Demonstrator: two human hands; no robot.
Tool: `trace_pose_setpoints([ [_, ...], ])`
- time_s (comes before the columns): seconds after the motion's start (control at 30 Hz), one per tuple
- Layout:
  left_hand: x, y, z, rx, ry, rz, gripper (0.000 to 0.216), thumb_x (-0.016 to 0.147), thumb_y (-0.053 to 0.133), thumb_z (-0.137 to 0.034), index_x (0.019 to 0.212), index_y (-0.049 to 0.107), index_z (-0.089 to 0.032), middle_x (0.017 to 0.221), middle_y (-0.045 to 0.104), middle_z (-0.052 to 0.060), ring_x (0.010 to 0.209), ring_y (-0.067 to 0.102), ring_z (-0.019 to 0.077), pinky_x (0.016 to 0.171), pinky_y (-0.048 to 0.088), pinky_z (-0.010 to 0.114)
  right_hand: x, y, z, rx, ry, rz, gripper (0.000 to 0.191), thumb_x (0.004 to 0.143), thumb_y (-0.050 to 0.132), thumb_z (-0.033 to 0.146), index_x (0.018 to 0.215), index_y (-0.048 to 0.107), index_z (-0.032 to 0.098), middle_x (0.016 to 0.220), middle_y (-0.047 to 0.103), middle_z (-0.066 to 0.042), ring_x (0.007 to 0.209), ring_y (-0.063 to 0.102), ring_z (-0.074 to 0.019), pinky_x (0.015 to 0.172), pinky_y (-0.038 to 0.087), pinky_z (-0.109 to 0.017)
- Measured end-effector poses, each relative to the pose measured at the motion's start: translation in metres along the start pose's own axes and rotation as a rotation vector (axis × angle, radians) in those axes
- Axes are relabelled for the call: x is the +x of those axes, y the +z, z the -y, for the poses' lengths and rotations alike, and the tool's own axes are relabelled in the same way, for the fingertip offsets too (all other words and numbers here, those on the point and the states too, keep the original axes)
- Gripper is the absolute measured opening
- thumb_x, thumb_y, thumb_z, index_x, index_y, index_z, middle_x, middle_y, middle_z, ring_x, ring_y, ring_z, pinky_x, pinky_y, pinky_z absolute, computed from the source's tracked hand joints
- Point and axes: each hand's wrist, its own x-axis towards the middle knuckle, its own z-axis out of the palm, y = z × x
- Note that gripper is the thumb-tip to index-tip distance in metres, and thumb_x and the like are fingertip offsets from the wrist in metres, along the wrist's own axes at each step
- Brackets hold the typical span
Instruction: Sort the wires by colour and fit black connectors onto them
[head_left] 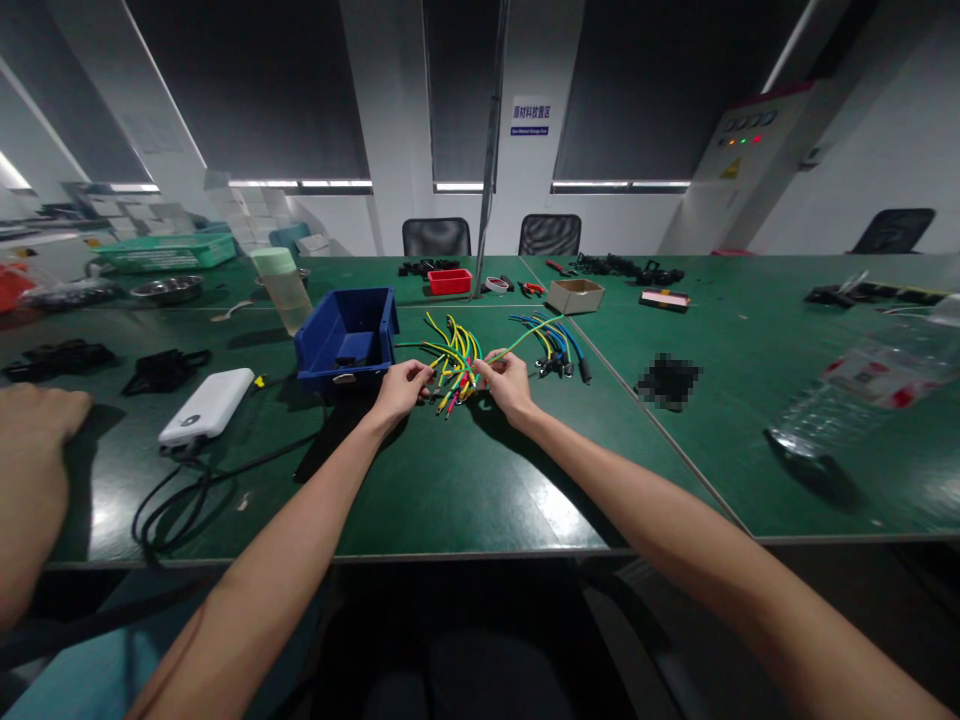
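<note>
A loose bunch of yellow, green and red wires [454, 355] lies on the green table between my two hands. My left hand [403, 388] is closed in a pinch at the bunch's left side, on what looks like a thin wire. On the other side, my right hand [510, 384] pinches a green wire [531, 338] whose free end sticks out up and to the right. The exact spots under my fingertips are too small to make out. A second group of blue, yellow and green wires [559, 345] with dark connector ends rests just right of my right hand.
A blue bin [347, 335] stands beyond my left hand, with a white power bank [208, 405] and cable farther left. Behind the wires are a red tray [450, 283] and a cardboard box [574, 296]. A plastic bottle [855, 390] lies right; another person's hand [37, 440] is left.
</note>
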Motion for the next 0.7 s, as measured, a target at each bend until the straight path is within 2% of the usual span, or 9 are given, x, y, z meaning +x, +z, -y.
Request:
trace_pose_setpoints([
  [0.7, -0.0012, 0.0005, -0.0002, 0.027, 0.025, 0.012, 0.034, 0.074, 0.063, -0.049, 0.079, 0.063, -0.015, 0.068, 0.063, 0.004, 0.053, 0.055, 0.0113, 0.047, 0.040, 0.020, 0.0016, 0.0017, -0.0039, -0.029, -0.056, 0.009, 0.031, 0.068, 0.066, 0.045, 0.080, 0.051, 0.021, 0.054, 0.058, 0.003, 0.046, 0.055, -0.0144, 0.046, 0.042, -0.025],
])
